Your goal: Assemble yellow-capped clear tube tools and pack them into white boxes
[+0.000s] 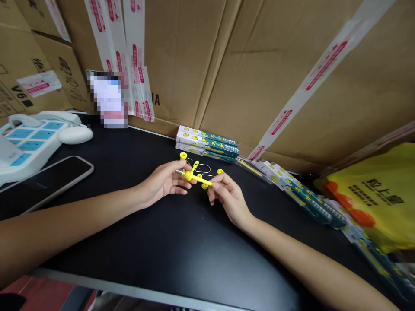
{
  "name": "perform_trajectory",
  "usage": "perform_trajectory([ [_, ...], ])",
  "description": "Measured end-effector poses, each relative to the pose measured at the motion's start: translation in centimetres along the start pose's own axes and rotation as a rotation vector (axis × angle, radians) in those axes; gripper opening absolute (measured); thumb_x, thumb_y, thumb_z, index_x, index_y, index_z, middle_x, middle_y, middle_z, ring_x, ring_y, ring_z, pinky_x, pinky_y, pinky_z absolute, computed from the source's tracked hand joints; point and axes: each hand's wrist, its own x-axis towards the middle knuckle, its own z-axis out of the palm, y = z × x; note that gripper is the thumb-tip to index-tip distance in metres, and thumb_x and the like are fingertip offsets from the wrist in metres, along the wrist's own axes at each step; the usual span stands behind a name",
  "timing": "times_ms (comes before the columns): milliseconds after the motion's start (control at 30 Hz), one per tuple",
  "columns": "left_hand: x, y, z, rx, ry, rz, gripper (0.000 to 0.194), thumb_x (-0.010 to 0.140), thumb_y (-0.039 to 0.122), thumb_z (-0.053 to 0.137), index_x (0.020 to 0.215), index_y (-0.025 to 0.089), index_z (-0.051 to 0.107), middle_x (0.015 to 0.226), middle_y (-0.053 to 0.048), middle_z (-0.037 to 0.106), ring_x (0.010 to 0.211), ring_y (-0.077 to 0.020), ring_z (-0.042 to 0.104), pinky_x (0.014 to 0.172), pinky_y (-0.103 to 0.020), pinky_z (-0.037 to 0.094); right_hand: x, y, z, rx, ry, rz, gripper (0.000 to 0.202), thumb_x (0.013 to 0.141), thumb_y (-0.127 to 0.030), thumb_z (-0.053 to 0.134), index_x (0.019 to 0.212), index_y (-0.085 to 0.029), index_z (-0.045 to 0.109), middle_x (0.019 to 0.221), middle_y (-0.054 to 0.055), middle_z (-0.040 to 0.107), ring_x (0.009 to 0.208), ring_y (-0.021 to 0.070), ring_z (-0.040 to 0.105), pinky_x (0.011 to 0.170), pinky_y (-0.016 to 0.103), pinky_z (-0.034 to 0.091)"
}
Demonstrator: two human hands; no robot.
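Between my hands, over the black table, a thin yellow rod [201,179] is held at a slant. My left hand [164,181] pinches its left end, where a yellow ringed piece and a short metal shaft show. The fingertips of my right hand [228,196] are closed on the rod's right end. Just behind lie small yellow round pieces, one at the left [183,156] and another at the right [220,171], with a bent metal wire [203,167] between them. Other yellow pieces are partly hidden by the rod.
Printed slim boxes [207,144] lie stacked at the back, with more boxes [304,196] along the right. A power strip [35,140], a white mouse [75,135] and a phone [48,183] are left. A yellow bag [376,194] stands far right; cardboard [259,56] rises behind.
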Motion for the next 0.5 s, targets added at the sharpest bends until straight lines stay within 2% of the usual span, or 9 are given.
perform_trajectory([
  [167, -0.35, -0.89, 0.72, 0.069, -0.003, 0.083, 0.029, 0.072, 0.026, 0.076, 0.094, 0.016, 0.061, 0.079, -0.002, 0.07, 0.072, -0.0122, 0.066, 0.063, -0.022, 0.055, -0.41, -0.37, 0.58, 0.078, -0.043, 0.084, 0.019, 0.089, -0.037, 0.058, 0.083, -0.02, 0.052, 0.057, -0.005, 0.056, 0.051, 0.0082, 0.051, 0.05, 0.021, 0.046],
  [367, -0.4, -1.01, 0.68, 0.107, 0.018, 0.184, 0.026, 0.075, 0.029, 0.074, 0.098, 0.019, 0.068, 0.096, -0.003, 0.07, 0.078, -0.0118, 0.067, 0.064, -0.02, 0.055, -0.62, -0.76, 1.03, 0.003, -0.147, 0.146, 0.026, 0.08, -0.036, 0.07, 0.087, -0.019, 0.051, 0.056, -0.009, 0.051, 0.043, 0.0059, 0.05, 0.042, 0.019, 0.048],
  [500, -0.13, -0.52, 0.2, 0.044, 0.048, 0.215, 0.023, 0.08, 0.03, 0.069, 0.102, 0.022, 0.068, 0.104, -0.004, 0.07, 0.086, -0.0141, 0.069, 0.069, -0.021, 0.056, -0.41, -0.76, 0.89, 0.029, -0.15, 0.221, 0.026, 0.084, -0.04, 0.064, 0.09, -0.021, 0.048, 0.058, -0.008, 0.056, 0.038, 0.0066, 0.052, 0.034, 0.016, 0.044],
])
